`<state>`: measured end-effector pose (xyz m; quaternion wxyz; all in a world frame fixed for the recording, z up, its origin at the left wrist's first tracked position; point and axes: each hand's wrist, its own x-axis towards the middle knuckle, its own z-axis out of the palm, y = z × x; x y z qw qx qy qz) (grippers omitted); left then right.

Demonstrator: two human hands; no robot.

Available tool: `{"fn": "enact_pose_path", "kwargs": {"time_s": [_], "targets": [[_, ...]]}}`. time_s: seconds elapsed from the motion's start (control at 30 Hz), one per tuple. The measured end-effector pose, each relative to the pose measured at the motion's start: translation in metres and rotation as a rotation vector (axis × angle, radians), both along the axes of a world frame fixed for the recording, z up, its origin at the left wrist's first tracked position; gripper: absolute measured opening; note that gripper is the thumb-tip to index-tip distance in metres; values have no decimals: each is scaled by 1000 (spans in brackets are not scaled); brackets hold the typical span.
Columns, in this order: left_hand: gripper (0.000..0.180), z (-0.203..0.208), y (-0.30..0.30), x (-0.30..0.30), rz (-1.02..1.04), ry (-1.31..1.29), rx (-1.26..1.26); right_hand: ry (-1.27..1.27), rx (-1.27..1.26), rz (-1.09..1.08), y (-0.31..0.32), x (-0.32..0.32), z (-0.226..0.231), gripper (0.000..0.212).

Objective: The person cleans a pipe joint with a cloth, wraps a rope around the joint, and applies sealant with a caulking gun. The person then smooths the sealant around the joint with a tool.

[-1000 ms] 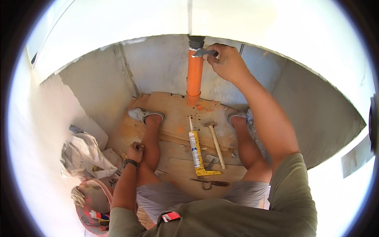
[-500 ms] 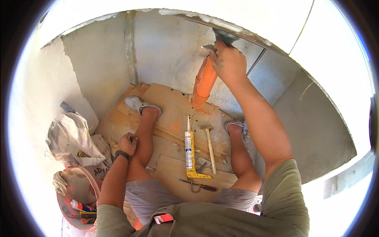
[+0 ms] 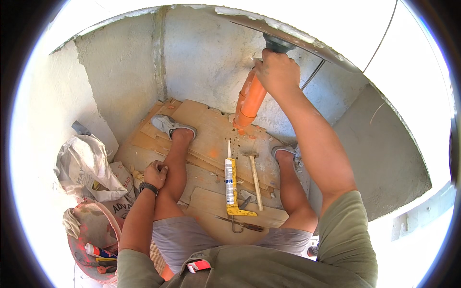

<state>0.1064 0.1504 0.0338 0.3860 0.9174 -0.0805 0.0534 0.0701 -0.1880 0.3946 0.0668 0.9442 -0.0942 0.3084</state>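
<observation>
My right hand [image 3: 278, 72] reaches up beneath the slab edge, closed around a small flat-bladed scraper whose pale tip barely shows beside the thumb. Right above the knuckles is a dark grey drain fitting [image 3: 279, 44]. An orange pipe [image 3: 252, 101] runs down from behind this hand toward the floor, with a second orange section along its left side. My left hand [image 3: 156, 174] rests against my left knee, its fingers curled in and nothing visible in them.
A yellow caulking gun [image 3: 235, 210] with a white cartridge, a hammer [image 3: 255, 182] and a screwdriver [image 3: 247, 225] lie on cardboard [image 3: 211, 235] between my legs. At left stand crumpled sacks [image 3: 89, 165] and a reddish bucket [image 3: 113, 218] holding a tube. A slab edge [image 3: 288, 31] overhangs the recess.
The scraper's blade has turned mostly out of sight as my right hand rotated slightly by the drain fitting. My left hand stays on the knee. The view has shifted a little.
</observation>
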Motion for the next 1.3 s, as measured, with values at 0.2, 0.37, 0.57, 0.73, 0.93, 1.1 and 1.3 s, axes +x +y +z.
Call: {"fn": "enact_pose_path", "kwargs": {"time_s": [0.2, 0.37, 0.57, 0.73, 0.93, 1.1, 1.3], "targets": [[24, 0, 0, 0, -17, -23, 13, -33, 56, 68, -14, -29, -2, 24], [26, 0, 0, 2, -25, -18, 32, -96, 123, 84, -33, -39, -5, 22], [27, 3, -2, 1, -7, -12, 91, -117, 307, 170, -59, -45, -10, 22], [26, 3, -2, 1, -5, -19, 70, -141, 296, 240, -84, -44, -14, 24], [24, 2, -3, 2, 0, -14, 76, -235, 421, 279, -108, -35, -14, 28], [22, 2, -3, 1, 12, -7, 57, -191, 476, 229, -106, -30, -19, 30], [23, 0, -1, 1, -19, -17, 34, -296, 356, 273, -92, -28, -21, 27]]}}
